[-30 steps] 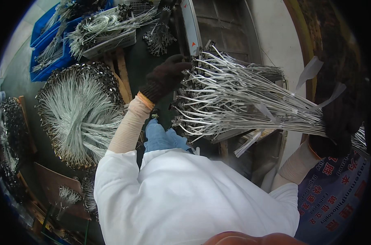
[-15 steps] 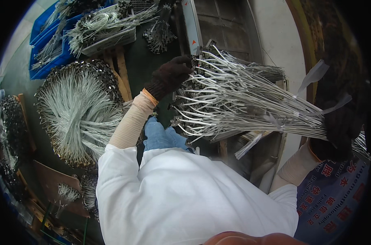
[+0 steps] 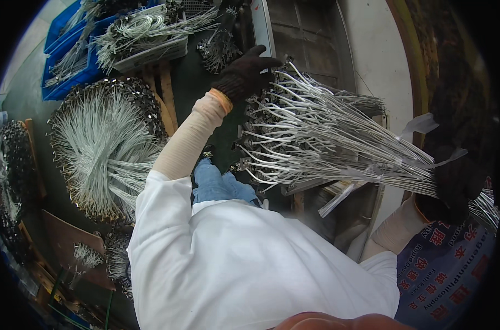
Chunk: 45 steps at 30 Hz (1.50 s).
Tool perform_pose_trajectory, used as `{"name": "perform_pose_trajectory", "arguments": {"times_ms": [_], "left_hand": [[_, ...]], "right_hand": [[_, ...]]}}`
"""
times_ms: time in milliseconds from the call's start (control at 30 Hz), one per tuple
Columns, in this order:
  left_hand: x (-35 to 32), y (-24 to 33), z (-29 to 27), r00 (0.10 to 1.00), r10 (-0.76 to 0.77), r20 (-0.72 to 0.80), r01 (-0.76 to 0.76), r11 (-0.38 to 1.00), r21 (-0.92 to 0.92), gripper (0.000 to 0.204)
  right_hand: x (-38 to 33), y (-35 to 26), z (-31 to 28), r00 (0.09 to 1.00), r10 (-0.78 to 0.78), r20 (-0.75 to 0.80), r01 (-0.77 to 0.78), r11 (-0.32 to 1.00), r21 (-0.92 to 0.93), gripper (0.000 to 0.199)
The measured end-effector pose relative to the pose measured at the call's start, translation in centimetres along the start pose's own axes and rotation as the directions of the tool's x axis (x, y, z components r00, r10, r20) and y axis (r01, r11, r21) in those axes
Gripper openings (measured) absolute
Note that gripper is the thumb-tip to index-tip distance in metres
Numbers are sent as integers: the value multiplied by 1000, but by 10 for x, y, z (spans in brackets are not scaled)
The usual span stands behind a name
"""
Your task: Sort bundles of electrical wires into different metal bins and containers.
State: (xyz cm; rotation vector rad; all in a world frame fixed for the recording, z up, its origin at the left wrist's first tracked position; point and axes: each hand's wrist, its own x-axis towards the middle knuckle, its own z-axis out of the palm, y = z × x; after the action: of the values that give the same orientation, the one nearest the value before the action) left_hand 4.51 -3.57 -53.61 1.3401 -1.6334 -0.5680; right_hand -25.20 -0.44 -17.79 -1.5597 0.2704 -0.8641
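A big bundle of grey-white cables (image 3: 338, 137) lies sideways in front of me, its cables fanning out toward the left. Dark metal connectors sit on their left ends. Strips of clear tape (image 3: 420, 125) bind it toward the right. My right hand (image 3: 456, 181), in a dark glove, is wrapped round the gathered part; shadow hides most of its fingers. Loose ends stick out beyond it. Also gloved, my left hand (image 3: 247, 72) is at the upper left corner of the fan, fingers stretched out and apart, with the fingertips close to the connectors.
A metal-framed trough (image 3: 310, 41) stands behind and under the bundle. To the left, a large round heap of cables (image 3: 107, 148) lies near wooden slats. Beyond it are blue bins (image 3: 68, 69) and a white crate (image 3: 153, 54) full of cables. A printed blue banner (image 3: 448, 269) is at lower right.
My left hand has moved up and slightly right along the connector ends, and its fingers have spread. The right hand still holds the bundle, which has shifted slightly.
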Motion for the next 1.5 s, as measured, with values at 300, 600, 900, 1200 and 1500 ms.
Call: {"name": "perform_pose_trajectory", "arguments": {"times_ms": [300, 600, 900, 1200, 1500], "left_hand": [[24, -14, 14, 978, 31, 208, 3, 987, -158, 22], [26, -20, 19, 927, -1, 375, 3, 1000, -5, 23], [-33, -39, -23, 941, -322, 106, 333, 815, -474, 42], [-229, -184, -36, 710, -681, 181, 682, 600, -418, 29], [-359, -192, -50, 862, -438, 256, 260, 815, 518, 19]], "right_hand": [[8, 1, -22, 930, 219, 296, -349, 780, 519, 51], [18, 19, -48, 663, 112, 740, -739, 260, 622, 35], [6, 15, 8, 992, -4, -129, -1, 999, -39, 37], [20, 27, -38, 933, 146, -330, -279, 872, -403, 24], [56, 65, -11, 721, -112, -683, -69, 970, -231, 18]]}}
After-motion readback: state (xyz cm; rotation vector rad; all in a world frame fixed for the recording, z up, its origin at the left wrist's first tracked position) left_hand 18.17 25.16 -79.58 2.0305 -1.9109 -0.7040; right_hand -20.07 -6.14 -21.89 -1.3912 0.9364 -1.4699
